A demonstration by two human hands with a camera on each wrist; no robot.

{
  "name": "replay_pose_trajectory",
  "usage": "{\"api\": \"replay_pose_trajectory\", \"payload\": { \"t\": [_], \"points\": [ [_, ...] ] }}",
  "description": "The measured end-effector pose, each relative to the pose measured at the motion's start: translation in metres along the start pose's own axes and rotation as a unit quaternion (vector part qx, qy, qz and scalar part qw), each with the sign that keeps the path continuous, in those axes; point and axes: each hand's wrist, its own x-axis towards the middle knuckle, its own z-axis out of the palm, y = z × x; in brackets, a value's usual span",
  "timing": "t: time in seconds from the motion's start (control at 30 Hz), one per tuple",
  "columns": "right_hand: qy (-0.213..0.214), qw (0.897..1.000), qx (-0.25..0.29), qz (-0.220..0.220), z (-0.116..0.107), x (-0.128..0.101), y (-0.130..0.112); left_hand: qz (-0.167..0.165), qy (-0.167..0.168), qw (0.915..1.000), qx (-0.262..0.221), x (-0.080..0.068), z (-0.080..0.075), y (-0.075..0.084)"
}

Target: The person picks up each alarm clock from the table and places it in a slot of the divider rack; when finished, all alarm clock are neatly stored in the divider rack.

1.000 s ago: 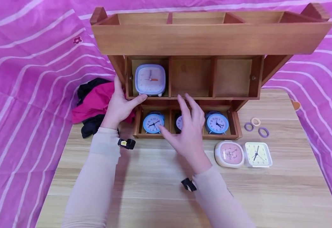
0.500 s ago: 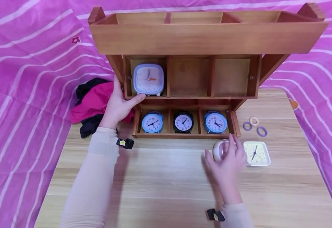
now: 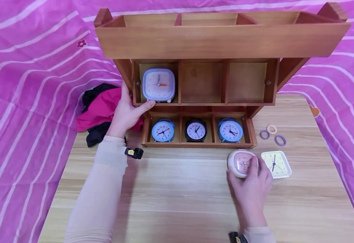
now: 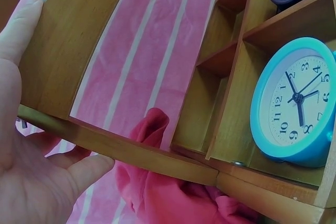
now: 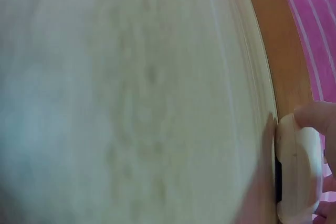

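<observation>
The right hand holds a pink clock that lies on the wooden desk, in front of the shelf and to the right. Its fingers and thumb curl round the sides of the clock. Just beside it, on the right, lies a pale yellow clock.

The left hand holds the left side of the wooden shelf. The thumb presses on the front edge of the middle row, right under a light purple square clock that stands in the left box. The other two boxes in that row have nothing in them.

In the bottom row stand three round clocks: a blue clock on the left, a black clock in the middle and another blue one on the right.

Three small hair rings lie on the desk to the right of the shelf. A heap of pink and black cloth lies to the left of it, behind the left hand
</observation>
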Motion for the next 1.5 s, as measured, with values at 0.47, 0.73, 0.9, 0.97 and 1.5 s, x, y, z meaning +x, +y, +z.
{"api": "replay_pose_trajectory", "payload": {
  "t": [0.47,0.73,0.9,0.97,1.5],
  "points": [
    [-0.053,0.998,0.009,0.043,-0.007,0.001,-0.006,-0.004,0.001,1.0000,0.009,-0.002,-0.001,0.002],
    [-0.046,0.998,0.015,0.050,-0.006,0.004,-0.004,-0.009,0.001,0.9999,0.010,-0.001,-0.002,0.000],
    [-0.028,0.998,0.030,0.051,-0.008,0.004,-0.005,-0.010,-0.002,0.9999,-0.006,0.000,-0.001,0.001],
    [-0.012,0.998,0.044,0.049,-0.011,0.005,-0.007,-0.011,-0.002,0.9999,-0.010,0.000,-0.001,0.002],
    [0.122,0.975,0.163,-0.092,-0.040,0.032,-0.076,-0.001,-0.006,0.9994,-0.035,-0.012,0.000,0.029]
  ]
}}
